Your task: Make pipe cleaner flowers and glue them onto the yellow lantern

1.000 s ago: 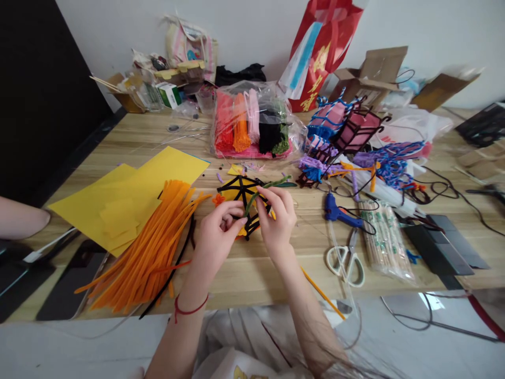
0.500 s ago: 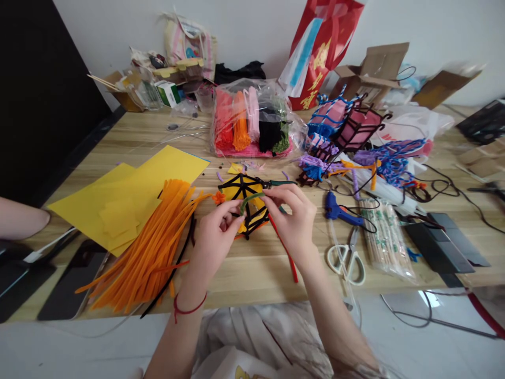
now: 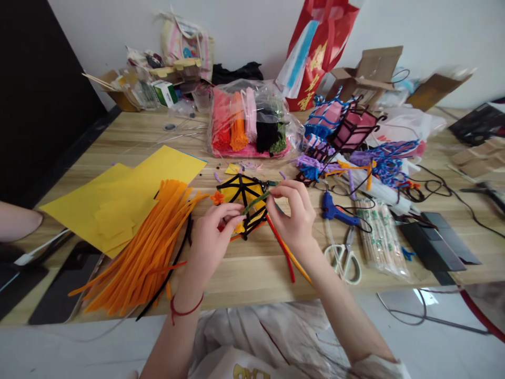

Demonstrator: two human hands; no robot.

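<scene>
So both hands are busy here. The left hand has its fingertips pinched around one end of a fuzzy green pipe-cleaner-type stem, and the right hand is pinching the other end, so the stem runs slantwise between them, higher on the right. It's in front of a yellow-panelled piece with a fuzzy black frame sitting on the wood-grain desk. Can't tell if the stem actually touches that frame.

Just left of the frame there's a little fuzzy orange flower. A long fuzzy red stem sticks out below the right hand, with a yellow-orange stem right beside it.

Moving out to the left: a big fanned pile of fuzzy orange stems, a long fuzzy black stem along its near edge, then flat yellow sheets with small yellow paper squares lying on top.

Over on the right you've got a blue glue gun, white-handled scissors nearer the desk edge, and a clear pack of pale sticks.

Toward the back, a clear plastic bag with coloured fuzzy bundles, a dark-framed pink lantern shape, and a tall red gift bag against the wall.
</scene>
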